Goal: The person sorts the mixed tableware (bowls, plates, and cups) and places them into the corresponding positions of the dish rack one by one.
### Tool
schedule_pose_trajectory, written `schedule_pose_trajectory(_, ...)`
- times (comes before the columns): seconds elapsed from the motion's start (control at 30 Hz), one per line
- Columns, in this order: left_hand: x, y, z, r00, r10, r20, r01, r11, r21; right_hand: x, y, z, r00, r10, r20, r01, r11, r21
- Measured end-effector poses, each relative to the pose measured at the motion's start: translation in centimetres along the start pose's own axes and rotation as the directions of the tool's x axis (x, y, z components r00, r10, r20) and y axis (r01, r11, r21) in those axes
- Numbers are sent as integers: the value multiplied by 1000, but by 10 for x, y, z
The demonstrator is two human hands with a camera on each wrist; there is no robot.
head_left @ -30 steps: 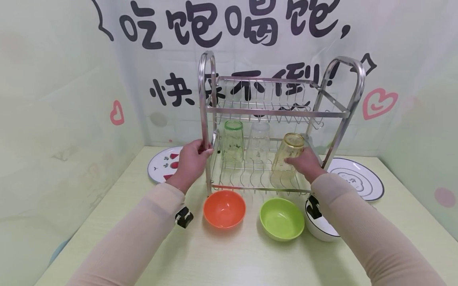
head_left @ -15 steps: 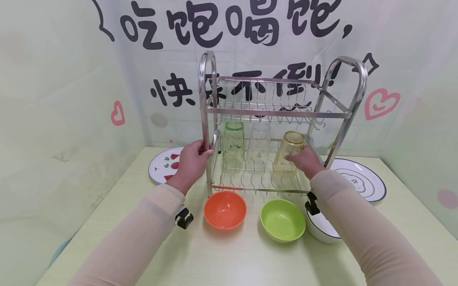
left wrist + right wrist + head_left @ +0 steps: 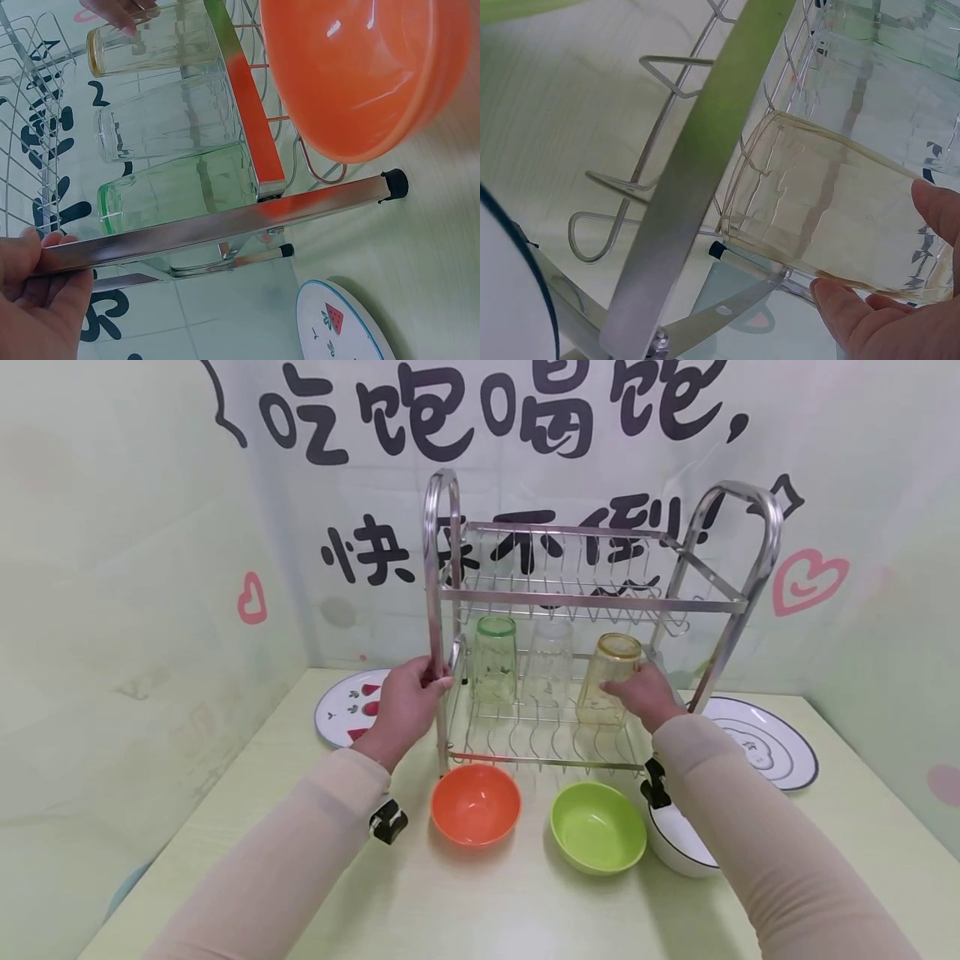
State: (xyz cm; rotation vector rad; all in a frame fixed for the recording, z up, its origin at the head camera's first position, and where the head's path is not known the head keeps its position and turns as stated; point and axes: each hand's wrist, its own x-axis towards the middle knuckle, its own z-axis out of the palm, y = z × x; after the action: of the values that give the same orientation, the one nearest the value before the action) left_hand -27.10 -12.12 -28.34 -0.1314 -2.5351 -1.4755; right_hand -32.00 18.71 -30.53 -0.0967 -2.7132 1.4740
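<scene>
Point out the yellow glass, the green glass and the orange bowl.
yellow glass (image 3: 611, 692): head view, middle of its side wall, beside the fingers.
green glass (image 3: 495, 662): head view, centre of its side wall.
orange bowl (image 3: 476, 804): head view, inner bottom of the bowl.

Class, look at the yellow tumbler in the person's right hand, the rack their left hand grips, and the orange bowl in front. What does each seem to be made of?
Yellow tumbler: clear tinted glass or hard plastic; the rack shows through it. Rack: polished metal, likely steel, mirror reflections. Orange bowl: opaque glossy plastic or melamine, with soft highlights.
</scene>
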Motion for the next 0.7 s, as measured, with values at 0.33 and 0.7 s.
schedule_pose_trajectory(0.33,0,0,1,1000,1,0,-1,1000,2,0,-3,-2,999,28,26,-29,1000,10)
schedule_pose_trajectory(0.7,0,0,0,1000,-3,-2,3,1000,18,9,-5,-1,997,72,24,-70,993,-96)
